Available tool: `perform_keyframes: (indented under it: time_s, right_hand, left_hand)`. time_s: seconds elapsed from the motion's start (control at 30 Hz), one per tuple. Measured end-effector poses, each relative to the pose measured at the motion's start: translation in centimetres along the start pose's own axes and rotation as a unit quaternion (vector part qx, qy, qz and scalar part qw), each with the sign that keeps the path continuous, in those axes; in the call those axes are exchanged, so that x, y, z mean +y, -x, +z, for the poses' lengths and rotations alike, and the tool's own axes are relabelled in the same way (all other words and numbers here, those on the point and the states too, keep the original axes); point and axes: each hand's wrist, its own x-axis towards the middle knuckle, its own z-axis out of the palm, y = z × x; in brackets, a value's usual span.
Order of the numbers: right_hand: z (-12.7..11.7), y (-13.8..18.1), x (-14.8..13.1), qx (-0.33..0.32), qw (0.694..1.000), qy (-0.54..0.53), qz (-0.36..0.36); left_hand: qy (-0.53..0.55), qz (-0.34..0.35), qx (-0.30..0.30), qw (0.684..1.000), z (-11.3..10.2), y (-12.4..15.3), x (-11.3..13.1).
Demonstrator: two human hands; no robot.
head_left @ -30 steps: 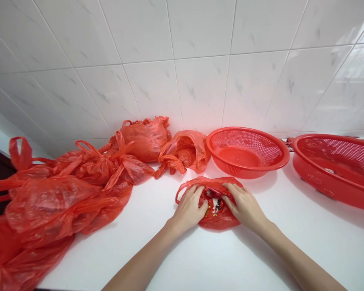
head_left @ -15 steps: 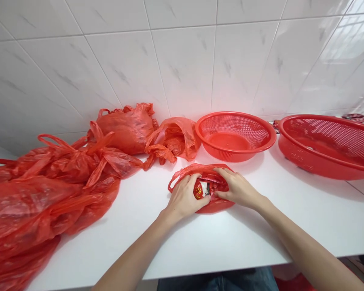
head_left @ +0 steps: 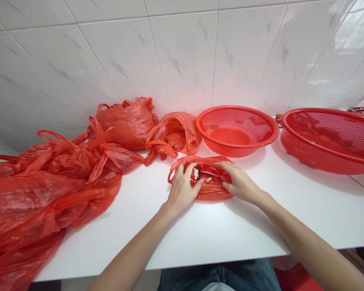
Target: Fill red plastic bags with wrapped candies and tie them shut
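Observation:
A red plastic bag (head_left: 214, 194) lies on the white counter with its mouth spread open between my hands. My left hand (head_left: 183, 184) reaches into the left side of the mouth, its fingers and thumb curved round a shiny red, white and gold packet (head_left: 196, 174), partly covered by the fingers. My right hand (head_left: 241, 181) is at the right side of the mouth, fingers bent over the bag's edge. Inside the bag, between my hands, lies a small tan piece (head_left: 209, 179), peanut-like in shape. Red and pink wrappers around it are partly hidden by the bag.
Several tied red bags (head_left: 60, 161) are heaped at the left, and another open red bag (head_left: 183, 131) stands by the tiled wall. Behind and to the right are a round red basket (head_left: 236, 143) and a larger red basket (head_left: 327, 155). The counter's front edge (head_left: 215, 262) runs before my lap.
My left hand has drawn the packet leftward, and my right hand has shifted slightly right. The tan piece now shows between them. The view has tilted down a little.

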Motion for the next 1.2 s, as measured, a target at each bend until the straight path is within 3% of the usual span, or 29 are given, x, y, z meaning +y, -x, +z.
perform_keyframes:
  time_s: [0.2, 0.33, 0.43, 0.53, 0.73, 0.9, 1.03, 1.2]
  right_hand:
    - [0.1, 0.1, -0.2, 0.055, 0.998, 0.010, -0.014]
    - [0.5, 0.2, -0.5, 0.019, 0.997, 0.037, -0.063]
    - [0.8, 0.2, -0.7, -0.001, 0.997, 0.043, -0.070]
    - [0.9, 0.2, -1.0, 0.017, 0.995, 0.037, -0.090]
    - [1.1, 0.5, -2.0, 0.032, 0.989, 0.031, -0.138]
    - [1.9, 0.6, -2.3, 0.032, 0.988, -0.020, -0.147]
    - [1.9, 0.7, -2.5, 0.074, 0.982, -0.121, -0.121]
    - [0.9, 0.5, -2.4, 0.118, 0.952, -0.280, -0.030]
  left_hand:
    - [-0.022, -0.024, -0.017, 0.999, -0.4, 0.0, 0.1]
    - [-0.044, -0.073, -0.014, 0.996, -0.9, -0.2, -0.1]
    - [0.005, -0.060, -0.010, 0.998, -1.4, -0.5, -0.2]
    - [0.106, -0.028, 0.030, 0.994, -2.0, -0.6, 0.0]
    - [0.346, -0.037, 0.095, 0.933, -1.6, -0.2, 1.3]
    - [0.425, -0.054, 0.110, 0.897, -1.0, 0.1, 2.2]
    - [0.470, -0.089, 0.098, 0.873, -1.3, -0.1, 2.2]
    - [0.527, -0.123, 0.055, 0.839, -1.5, -0.4, 1.9]
